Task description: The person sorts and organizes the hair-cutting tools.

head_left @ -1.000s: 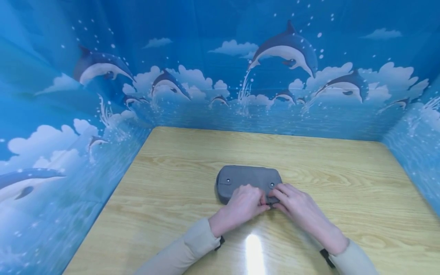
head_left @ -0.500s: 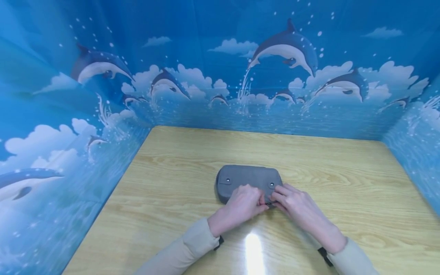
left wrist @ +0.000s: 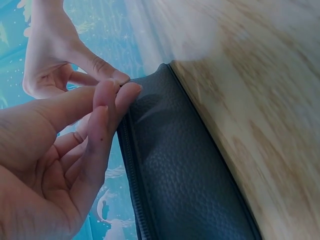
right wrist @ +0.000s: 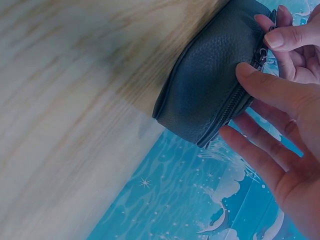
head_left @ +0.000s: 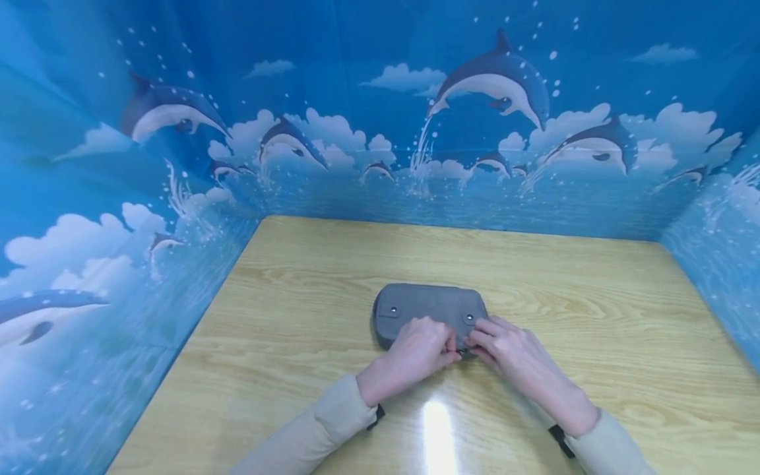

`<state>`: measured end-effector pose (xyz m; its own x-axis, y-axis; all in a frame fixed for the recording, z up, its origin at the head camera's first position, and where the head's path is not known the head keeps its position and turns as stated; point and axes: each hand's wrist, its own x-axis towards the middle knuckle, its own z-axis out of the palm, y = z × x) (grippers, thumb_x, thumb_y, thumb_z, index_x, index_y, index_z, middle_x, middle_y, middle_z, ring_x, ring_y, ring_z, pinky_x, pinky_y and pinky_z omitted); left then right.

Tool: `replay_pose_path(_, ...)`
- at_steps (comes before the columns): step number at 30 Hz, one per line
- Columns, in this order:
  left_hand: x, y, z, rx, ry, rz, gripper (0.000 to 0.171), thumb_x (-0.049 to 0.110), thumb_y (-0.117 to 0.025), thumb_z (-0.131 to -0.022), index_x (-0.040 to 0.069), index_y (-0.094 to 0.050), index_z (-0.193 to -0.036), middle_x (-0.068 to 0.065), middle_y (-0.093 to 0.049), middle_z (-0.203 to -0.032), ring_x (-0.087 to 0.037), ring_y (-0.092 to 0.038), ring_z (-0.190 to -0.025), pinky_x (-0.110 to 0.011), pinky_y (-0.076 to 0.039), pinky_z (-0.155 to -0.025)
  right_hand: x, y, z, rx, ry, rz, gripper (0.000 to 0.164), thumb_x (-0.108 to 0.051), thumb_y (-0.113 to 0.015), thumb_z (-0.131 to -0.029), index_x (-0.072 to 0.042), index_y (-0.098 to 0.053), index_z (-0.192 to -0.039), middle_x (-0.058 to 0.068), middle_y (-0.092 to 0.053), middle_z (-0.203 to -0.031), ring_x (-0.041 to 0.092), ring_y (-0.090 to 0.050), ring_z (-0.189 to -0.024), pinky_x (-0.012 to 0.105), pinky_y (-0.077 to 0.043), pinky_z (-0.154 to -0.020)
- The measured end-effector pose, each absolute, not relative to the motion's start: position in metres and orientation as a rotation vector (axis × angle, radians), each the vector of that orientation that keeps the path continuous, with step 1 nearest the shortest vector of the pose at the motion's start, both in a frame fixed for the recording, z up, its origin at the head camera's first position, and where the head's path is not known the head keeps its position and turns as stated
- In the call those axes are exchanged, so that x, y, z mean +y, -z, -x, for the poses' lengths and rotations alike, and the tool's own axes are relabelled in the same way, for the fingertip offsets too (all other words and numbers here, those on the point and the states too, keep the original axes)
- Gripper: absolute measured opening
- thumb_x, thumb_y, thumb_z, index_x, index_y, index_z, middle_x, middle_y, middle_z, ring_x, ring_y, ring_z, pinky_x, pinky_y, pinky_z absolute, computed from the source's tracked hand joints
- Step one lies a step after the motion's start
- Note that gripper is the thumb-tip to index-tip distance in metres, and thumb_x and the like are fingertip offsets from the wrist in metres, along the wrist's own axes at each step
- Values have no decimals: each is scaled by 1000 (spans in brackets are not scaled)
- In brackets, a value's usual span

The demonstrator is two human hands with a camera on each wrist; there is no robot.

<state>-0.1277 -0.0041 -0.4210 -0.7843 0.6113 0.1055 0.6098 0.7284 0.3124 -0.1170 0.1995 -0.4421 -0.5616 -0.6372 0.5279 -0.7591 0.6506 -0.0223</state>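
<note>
A grey leather-look zip pouch [head_left: 427, 300] with two metal studs lies on the wooden table. My left hand [head_left: 417, 351] is at its front edge, thumb and finger pinching the zipper pull. In the right wrist view the zipper slider [right wrist: 262, 56] shows right by those left fingertips. My right hand [head_left: 518, 359] grips the pouch's front right corner, its thumb [right wrist: 252, 80] on the pouch's side and fingers beneath the zipper edge. The zipper teeth [left wrist: 131, 170] run along the pouch's edge in the left wrist view.
The wooden table [head_left: 309, 264] extends all around the pouch. A blue dolphin-print curtain [head_left: 356, 158] stands along the back and both sides. Light reflects off the table [head_left: 438, 435] between the forearms.
My left hand has shifted slightly left along the pouch's front edge, with the zipper pull. My right hand stays at the right corner, and the pouch keeps its place.
</note>
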Motion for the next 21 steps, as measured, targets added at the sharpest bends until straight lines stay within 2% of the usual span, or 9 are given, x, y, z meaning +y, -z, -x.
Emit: replay_pose_path(21, -9, 423, 130, 2941, -490, -1061, 17, 32, -82, -85, 21, -73, -77, 14, -65, -67, 5, -43, -49, -9, -35, -46, 198, 442, 117, -2409, -316, -1069, 30, -3, -91, -65, -13, -71, -84, -4, -66, -85, 14, -63, -73, 20, -54, -53)
